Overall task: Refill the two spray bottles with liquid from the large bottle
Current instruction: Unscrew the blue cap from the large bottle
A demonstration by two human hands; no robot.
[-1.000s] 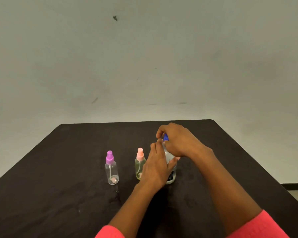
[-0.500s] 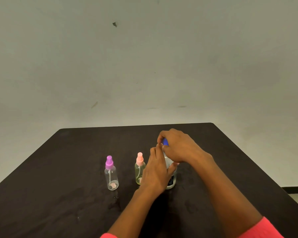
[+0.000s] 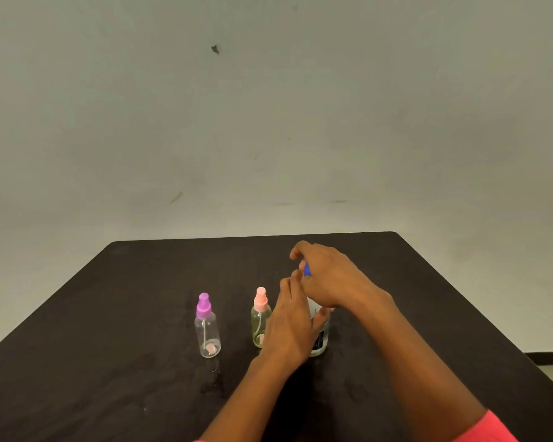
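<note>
Large bottle (image 3: 320, 341) gripped by left hand (image 3: 292, 327), right hand (image 3: 328, 277) fingers pinching blue cap (image 3: 306, 271), dark table (image 3: 109, 330), bare grey wall (image 3: 268, 122)

Table (image 3: 109, 314): near-black, faintly mottled.
Left spray bottle (image 3: 207, 333): clear body, purple cap.
Middle spray bottle (image 3: 258, 327): yellow-green tint, pale pink cap.
Large bottle (image 3: 320, 341): whitish, dark label, blue cap (image 3: 307, 271).
Sleeve (image 3: 489, 430): coral pink.
Wall (image 3: 268, 106): grey-green, scuffed.
</note>
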